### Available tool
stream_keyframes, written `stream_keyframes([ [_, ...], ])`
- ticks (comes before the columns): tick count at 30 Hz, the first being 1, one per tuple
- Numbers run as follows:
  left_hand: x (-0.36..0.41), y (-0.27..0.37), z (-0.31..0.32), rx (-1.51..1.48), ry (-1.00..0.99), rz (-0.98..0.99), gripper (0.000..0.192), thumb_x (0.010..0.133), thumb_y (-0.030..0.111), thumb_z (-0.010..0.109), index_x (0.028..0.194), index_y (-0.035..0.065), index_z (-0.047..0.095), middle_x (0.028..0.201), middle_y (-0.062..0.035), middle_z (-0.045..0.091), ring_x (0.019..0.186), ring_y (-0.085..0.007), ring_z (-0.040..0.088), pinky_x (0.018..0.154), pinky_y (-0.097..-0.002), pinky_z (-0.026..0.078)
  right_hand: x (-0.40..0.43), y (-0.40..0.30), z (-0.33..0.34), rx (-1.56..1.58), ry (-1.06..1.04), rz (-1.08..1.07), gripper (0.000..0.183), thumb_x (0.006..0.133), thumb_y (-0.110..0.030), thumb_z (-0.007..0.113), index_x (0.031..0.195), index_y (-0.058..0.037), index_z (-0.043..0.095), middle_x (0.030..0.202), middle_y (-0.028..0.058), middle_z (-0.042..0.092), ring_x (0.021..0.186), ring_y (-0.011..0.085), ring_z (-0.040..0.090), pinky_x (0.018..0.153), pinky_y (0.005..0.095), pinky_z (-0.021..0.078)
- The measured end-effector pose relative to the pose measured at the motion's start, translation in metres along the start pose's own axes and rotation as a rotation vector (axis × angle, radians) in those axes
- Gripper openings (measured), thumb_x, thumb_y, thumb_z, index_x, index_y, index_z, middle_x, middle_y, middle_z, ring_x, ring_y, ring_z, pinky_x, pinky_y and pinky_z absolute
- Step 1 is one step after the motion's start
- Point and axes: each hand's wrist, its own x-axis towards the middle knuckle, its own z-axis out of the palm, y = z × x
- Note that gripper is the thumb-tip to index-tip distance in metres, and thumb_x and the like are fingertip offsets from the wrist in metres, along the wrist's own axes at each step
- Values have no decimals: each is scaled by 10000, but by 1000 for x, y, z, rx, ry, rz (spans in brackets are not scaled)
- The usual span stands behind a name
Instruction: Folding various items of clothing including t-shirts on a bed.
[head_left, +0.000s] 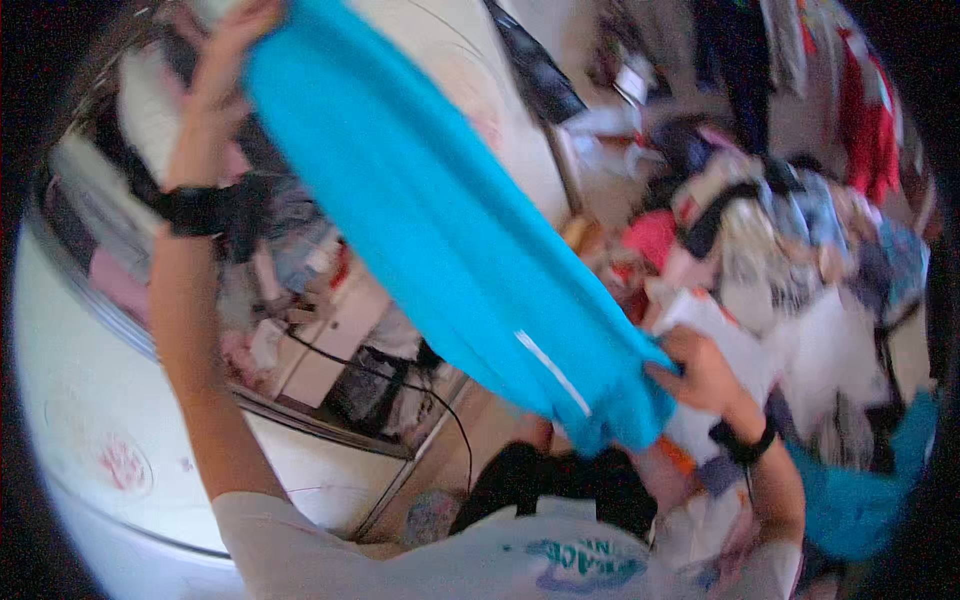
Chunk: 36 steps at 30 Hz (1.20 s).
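A bright turquoise cloth garment (442, 202) is stretched diagonally across the view between my two hands. My left hand (236, 52), at the upper left and partly cut off by the frame's edge, grips its far end. Lower right, my right hand (697, 375) pinches the near end, where the fabric bunches in folds. A short white stripe (553, 373) runs along the cloth near that end. Motion blur hides finer detail, so I cannot tell what kind of garment it is.
Left, a white cabinet (315, 457) has an opening crowded with clothes and other items. A black cable (367, 366) trails out of it. Mixed clothes form a large heap (750, 225) at right, near another turquoise cloth (855, 502). Red garments (862, 127) hang at the upper right.
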Motion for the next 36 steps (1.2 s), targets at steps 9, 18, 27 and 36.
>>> stream_keyframes([
  [9,-10,-70,-82,-17,223,1,305,884,197,544,1121,10,499,1027,-62,555,927,-166,536,808,-294,446,-14,-23,-25,-264,112,47,165,684,-93,588,810,12,577,1011,158,547,943,323,508,821,397,421],
  [18,-33,-107,-122,-49,229,-98,344,872,161,548,1175,20,465,1116,-118,546,1004,-223,543,871,-344,452,-31,-37,-16,-87,149,-212,193,618,-58,700,714,12,548,842,135,553,736,306,541,644,388,456],
  [27,-49,-120,-101,-125,391,-168,339,880,172,532,1171,6,483,1125,-127,549,1012,-226,545,872,-342,453,-38,-24,-10,-49,202,-177,191,640,-65,705,747,2,561,842,148,573,754,310,569,629,369,478],
  [36,-59,-133,-71,38,445,-126,353,900,200,509,1202,23,464,1137,-118,543,1021,-228,538,868,-353,461,-48,-26,-48,-2,421,56,222,655,-81,757,735,-33,556,719,102,586,627,237,580,544,304,452],
])
